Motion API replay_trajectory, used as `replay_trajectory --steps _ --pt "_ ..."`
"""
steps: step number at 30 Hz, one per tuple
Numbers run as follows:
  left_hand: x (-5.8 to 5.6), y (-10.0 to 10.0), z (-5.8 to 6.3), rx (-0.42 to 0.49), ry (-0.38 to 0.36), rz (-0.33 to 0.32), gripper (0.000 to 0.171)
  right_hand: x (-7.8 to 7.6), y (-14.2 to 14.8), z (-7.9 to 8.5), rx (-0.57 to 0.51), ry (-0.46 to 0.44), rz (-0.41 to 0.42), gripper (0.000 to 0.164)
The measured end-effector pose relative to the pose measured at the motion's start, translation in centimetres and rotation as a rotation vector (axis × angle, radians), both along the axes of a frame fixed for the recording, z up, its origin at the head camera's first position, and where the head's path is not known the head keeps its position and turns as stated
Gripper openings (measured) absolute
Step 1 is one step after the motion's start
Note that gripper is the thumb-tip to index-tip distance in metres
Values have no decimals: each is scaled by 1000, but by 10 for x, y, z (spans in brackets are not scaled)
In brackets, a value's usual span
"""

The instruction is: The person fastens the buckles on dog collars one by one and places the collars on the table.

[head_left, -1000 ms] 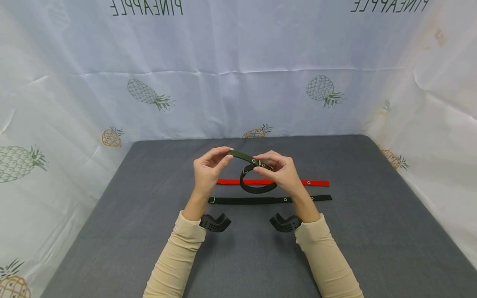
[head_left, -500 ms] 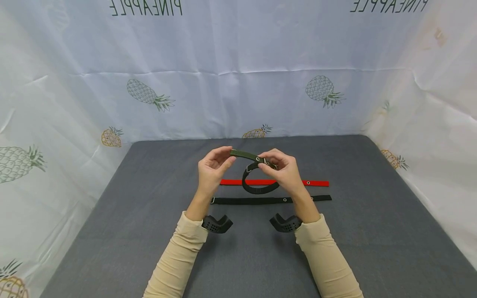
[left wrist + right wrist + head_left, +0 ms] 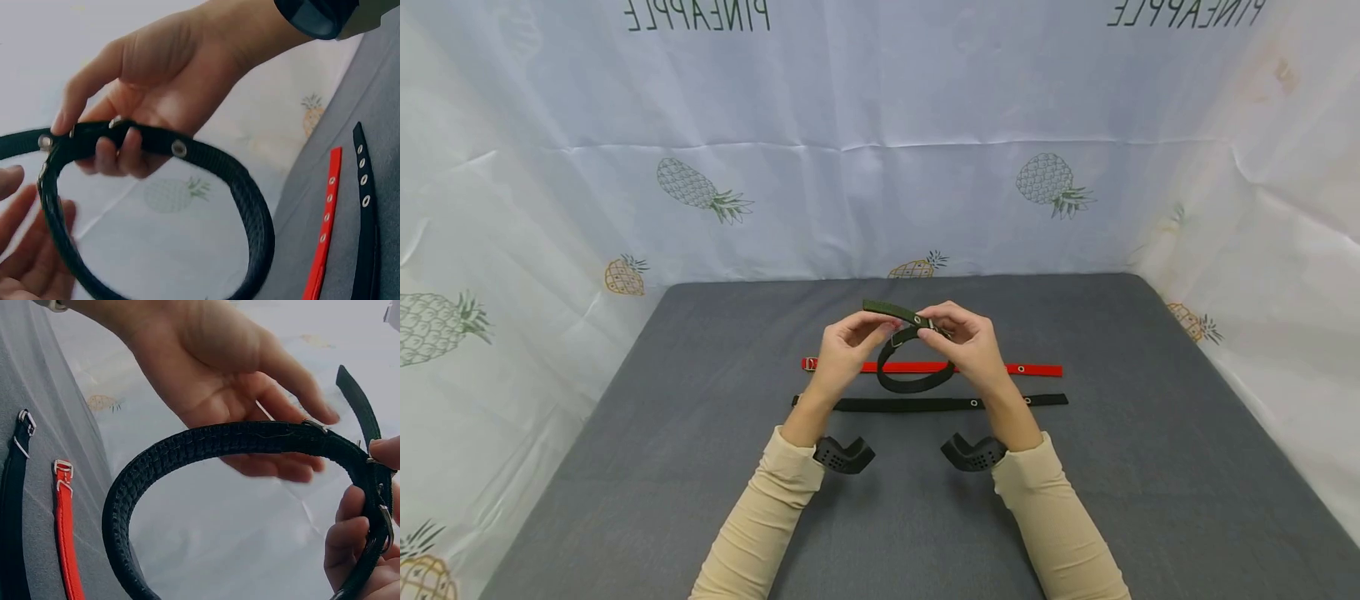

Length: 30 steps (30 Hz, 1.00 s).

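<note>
A dark grey counter (image 3: pixel 910 533) is being enclosed on three sides by pale hanging cloth (image 3: pixel 865 200) printed with pineapples (image 3: pixel 1045 178).

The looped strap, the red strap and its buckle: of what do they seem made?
Looped strap: perhaps nylon webbing, ribbed outside; its quilted lining could be fabric or imitation leather. Red strap: matt, probably fabric, seam-like line along it. Its buckle: likely metal, with silvery shine.

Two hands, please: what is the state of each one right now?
Left hand: open, near the looped strap; whether it touches cannot be told.
Right hand: closed, holding the looped strap.
</note>
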<state>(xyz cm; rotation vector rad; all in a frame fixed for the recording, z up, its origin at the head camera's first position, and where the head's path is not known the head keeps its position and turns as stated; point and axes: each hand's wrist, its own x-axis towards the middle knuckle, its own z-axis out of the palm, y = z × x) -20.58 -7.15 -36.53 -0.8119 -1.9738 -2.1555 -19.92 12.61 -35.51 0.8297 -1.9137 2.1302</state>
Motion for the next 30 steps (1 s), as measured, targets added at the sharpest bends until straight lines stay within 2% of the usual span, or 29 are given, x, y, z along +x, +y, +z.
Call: replay_trajectory --steps 5,9,11,15,18,25,30 --pt "4 1 4 -92 -118 -67 37 1 -3 -1 -4 13 33 31" --pt "6 2 6 -142 -177 -119 34 1 -6 -3 20 20 27 23" --pt "7 2 6 -168 -188 -117 32 1 -8 -4 34 32 21 20" --pt "7 2 6 -178 -211 -86 27 1 -11 -5 42 44 11 30" --pt "7 3 6 -178 -223 -77 24 2 -12 -4 32 37 11 29" --pt "7 3 5 -160 -246 -101 17 2 -12 -3 -5 46 35 22" --pt "7 4 4 -152 -249 -117 19 2 -11 -2 -25 57 66 21"
